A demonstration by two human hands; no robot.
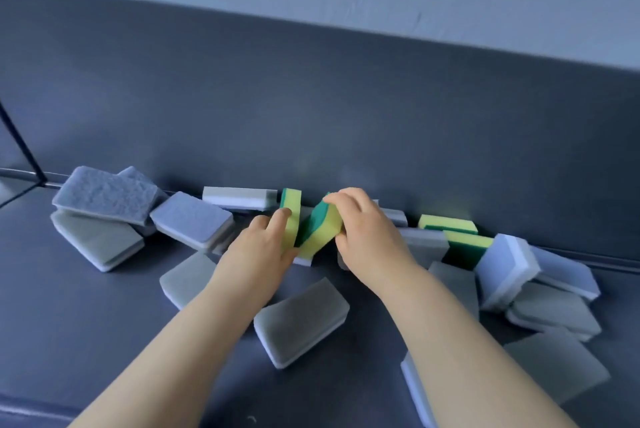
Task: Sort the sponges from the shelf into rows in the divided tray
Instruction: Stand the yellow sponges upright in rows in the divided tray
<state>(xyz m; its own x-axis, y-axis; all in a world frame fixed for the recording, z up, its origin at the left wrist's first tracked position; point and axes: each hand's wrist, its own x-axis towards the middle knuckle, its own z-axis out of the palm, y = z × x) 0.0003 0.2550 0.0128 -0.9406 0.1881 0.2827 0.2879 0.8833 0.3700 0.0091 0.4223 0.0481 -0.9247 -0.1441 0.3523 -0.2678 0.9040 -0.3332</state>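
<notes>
Sponges (pixel 298 320) by the back wall (pixel 311 116): your left hand (pixel 261 249) grips the upright sponge (pixel 292 209), your right hand (pixel 363 230) the tilted sponge (pixel 320 237), probably pairing colours.

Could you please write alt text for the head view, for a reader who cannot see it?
The left hand grips an upright yellow-green sponge and the right hand a tilted yellow-green sponge, on a dark shelf strewn with grey sponges.

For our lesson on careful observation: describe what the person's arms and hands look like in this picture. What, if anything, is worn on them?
Both forearms are bare as far as the picture shows; no sleeve comes into view. The left hand and the right hand are ungloved. No watch, bracelet or ring shows on either wrist or on the fingers in sight.
</notes>
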